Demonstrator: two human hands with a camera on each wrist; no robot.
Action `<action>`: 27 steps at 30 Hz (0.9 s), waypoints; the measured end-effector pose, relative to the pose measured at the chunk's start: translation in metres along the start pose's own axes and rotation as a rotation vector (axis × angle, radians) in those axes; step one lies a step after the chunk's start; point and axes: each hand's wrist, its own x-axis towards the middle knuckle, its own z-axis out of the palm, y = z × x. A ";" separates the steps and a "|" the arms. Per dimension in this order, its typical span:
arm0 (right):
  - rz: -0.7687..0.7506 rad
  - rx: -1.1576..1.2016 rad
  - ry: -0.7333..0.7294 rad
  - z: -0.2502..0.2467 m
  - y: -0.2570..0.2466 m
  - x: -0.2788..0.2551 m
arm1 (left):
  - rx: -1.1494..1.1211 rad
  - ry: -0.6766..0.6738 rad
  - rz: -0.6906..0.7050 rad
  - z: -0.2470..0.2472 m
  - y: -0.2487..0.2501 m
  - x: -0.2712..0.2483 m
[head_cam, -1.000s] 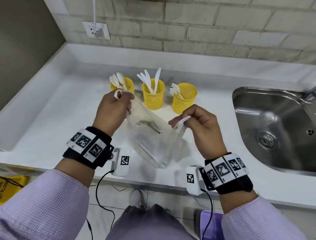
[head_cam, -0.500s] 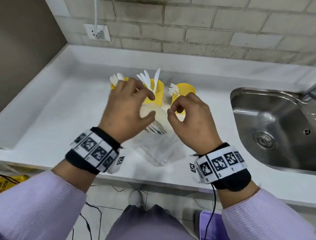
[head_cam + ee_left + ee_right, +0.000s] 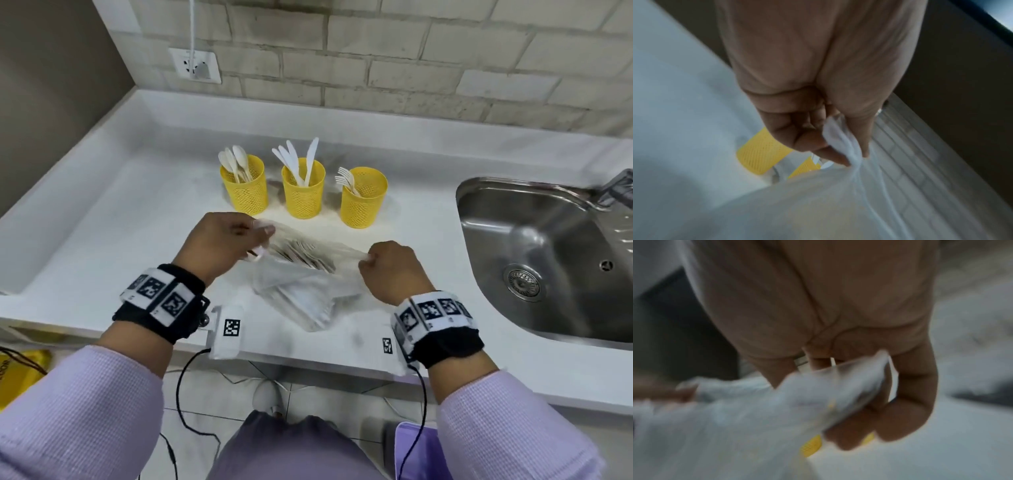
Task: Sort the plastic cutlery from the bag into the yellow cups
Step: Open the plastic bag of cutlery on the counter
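A clear plastic bag [image 3: 301, 291] with white cutlery inside lies on the white counter [image 3: 102, 240] near its front edge. My left hand [image 3: 233, 240] pinches the bag's left top edge [image 3: 840, 142]. My right hand [image 3: 387, 267] grips the bag's right top edge [image 3: 849, 386], and the mouth is stretched between them. Behind the bag stand three yellow mesh cups: the left cup [image 3: 246, 185] holds spoons, the middle cup [image 3: 303, 190] holds knives, the right cup [image 3: 363, 197] holds forks.
A steel sink [image 3: 548, 253] is sunk into the counter on the right. A brick wall with a socket [image 3: 195, 65] rises behind the cups. The counter's raised rim runs along the left side.
Half a second ago both hands were close together in front of the cups; now they have dropped lower and pulled apart, stretching the bag's mouth wide.
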 end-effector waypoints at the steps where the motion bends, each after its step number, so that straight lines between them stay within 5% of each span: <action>1: 0.023 0.201 -0.001 -0.002 0.005 0.001 | -0.171 0.014 -0.058 -0.001 -0.001 -0.002; 5: 0.083 1.044 0.097 -0.004 0.002 -0.010 | -0.586 0.034 -0.227 -0.008 -0.004 -0.005; 9: 0.081 1.541 -0.107 -0.009 -0.001 -0.006 | -0.937 0.003 -0.304 -0.012 -0.003 -0.002; 17: 0.266 2.189 -0.315 0.019 0.011 0.011 | -1.523 0.123 -0.440 -0.010 -0.024 0.006; 20: 0.354 2.311 -0.395 0.034 0.011 0.014 | -1.649 0.069 -0.489 -0.008 -0.041 0.009; 24: 0.482 2.246 -0.527 0.037 0.007 0.012 | -1.322 0.051 -0.602 0.002 -0.039 0.003; 27: 0.469 1.952 -0.350 0.025 -0.002 0.004 | -0.767 0.178 -0.566 0.002 -0.043 0.004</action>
